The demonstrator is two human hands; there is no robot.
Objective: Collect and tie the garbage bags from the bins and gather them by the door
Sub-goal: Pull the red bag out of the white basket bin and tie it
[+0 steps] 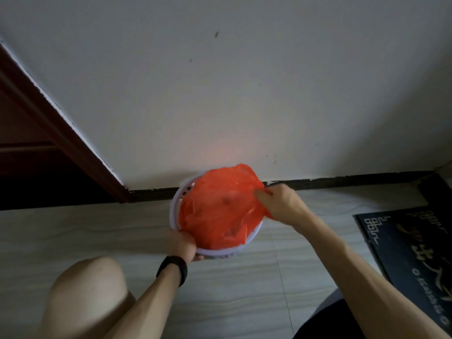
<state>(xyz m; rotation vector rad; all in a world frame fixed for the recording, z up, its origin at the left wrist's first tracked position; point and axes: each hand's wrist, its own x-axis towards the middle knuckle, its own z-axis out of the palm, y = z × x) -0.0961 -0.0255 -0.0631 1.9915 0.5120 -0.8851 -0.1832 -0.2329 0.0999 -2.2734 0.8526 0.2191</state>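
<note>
A red plastic garbage bag [215, 209] lines a small round white bin [176, 199] that stands on the floor against the wall. My left hand [183, 245], with a black band on the wrist, grips the bin's near rim together with the bag's edge. My right hand [278, 204] pinches the bag's right edge at the far right of the rim and holds it lifted off the bin. The inside of the bin is hidden by the bag.
A dark wooden door frame [73, 143] stands at the left, with a black skirting strip [342, 179] along the wall. A black doormat [411, 253] lies on the pale tiled floor at the right. My bare knee [88, 289] is at lower left.
</note>
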